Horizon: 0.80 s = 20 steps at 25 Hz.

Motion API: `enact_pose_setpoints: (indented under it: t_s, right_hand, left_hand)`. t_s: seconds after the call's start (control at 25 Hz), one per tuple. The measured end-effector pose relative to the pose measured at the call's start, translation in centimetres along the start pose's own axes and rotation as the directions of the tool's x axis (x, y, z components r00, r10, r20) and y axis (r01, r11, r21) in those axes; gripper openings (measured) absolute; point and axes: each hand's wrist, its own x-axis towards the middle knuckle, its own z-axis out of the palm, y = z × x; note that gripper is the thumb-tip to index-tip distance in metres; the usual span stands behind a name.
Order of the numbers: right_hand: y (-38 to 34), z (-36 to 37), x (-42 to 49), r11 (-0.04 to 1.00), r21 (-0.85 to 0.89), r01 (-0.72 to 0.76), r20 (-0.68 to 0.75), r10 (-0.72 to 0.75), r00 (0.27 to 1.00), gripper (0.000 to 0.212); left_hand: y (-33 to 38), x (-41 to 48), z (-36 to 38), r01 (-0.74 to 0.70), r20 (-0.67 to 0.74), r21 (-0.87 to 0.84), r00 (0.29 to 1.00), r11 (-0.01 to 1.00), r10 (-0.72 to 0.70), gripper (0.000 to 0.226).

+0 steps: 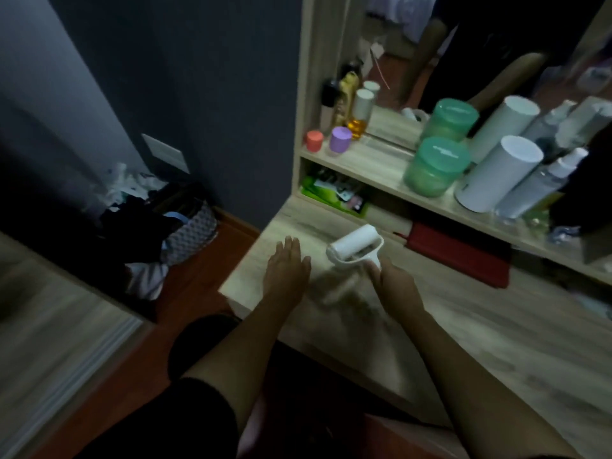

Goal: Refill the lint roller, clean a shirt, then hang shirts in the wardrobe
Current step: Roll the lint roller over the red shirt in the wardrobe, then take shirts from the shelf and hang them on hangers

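Reaches both bare forearms forward over the pale wood-grain worktop [463, 326]. Holds the left hand [288, 260] flat, palm down, fingers straight and close together, empty, near the worktop's left edge; cannot tell through the blur whether it touches the surface. Grips the handle of the white lint roller [356, 243] with the right hand [390, 276], fingers curled round it, roll end pointing away and leftwards, just beside the left hand's fingertips and low above the worktop.

Just beyond the roller, under the shelf [374, 164]: a flat red case [460, 250] on the right, and a green packet [331, 197] in the open compartment on the left.

On the shelf, left to right: a coral-lidded jar [314, 140], a purple-lidded jar [340, 139], a bottle of amber liquid [359, 114] behind them, a green lidded tub [433, 167], a white cylinder [500, 173], a clear spray bottle [543, 183].

Behind the shelf, a mirror [463, 44] doubling the tub and cylinder.

Far left, on the reddish floor [198, 293] against the dark wall: a patterned basket [188, 226] heaped with dark and white clothes.
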Motion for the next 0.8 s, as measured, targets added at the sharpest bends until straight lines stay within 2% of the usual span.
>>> enact_pose_setpoints:
  t_s: [0.12,0.2,0.44,0.6,0.68,0.72,0.8]
  right_hand:
    - [4.7,0.1,0.3,0.993,-0.103,0.050,0.069,-0.043,0.997,0.040]
    - [6.5,0.0,0.8,0.997,-0.049,0.058,0.102,-0.053,0.993,0.038]
    - [7.8,0.9,0.8,0.997,-0.019,0.072,0.053,-0.071,0.996,0.033]
    - [7.4,0.9,1.0,0.995,-0.065,0.069,0.014,-0.068,0.998,0.030]
    - [6.0,0.2,0.7,0.996,-0.085,0.018,-0.066,-0.024,0.998,0.037]
    - [4.6,-0.3,0.6,0.994,-0.098,0.040,-0.147,-0.055,0.988,0.042]
    - [-0.3,-1.3,0.7,0.967,-0.092,0.237,-0.277,-0.253,0.927,0.044]
  left_hand:
    - [2.7,0.1,3.3,-0.001,0.057,0.066,0.998,0.998,-0.002,0.055]
    - [3.8,0.4,4.9,0.007,0.081,0.074,0.997,0.997,-0.013,0.056]
    - [4.5,0.6,7.1,0.026,0.127,0.111,0.991,0.993,-0.040,0.058]
    - [4.2,0.9,5.5,0.024,0.120,0.000,0.992,1.000,-0.024,0.056]
    - [3.3,0.8,3.0,-0.017,0.075,0.008,0.997,1.000,0.017,0.055]
    - [2.8,1.0,1.2,-0.035,0.043,-0.008,0.998,0.999,0.035,0.055]
    - [1.2,1.0,-3.4,-0.069,-0.025,-0.067,0.997,0.995,0.067,0.054]
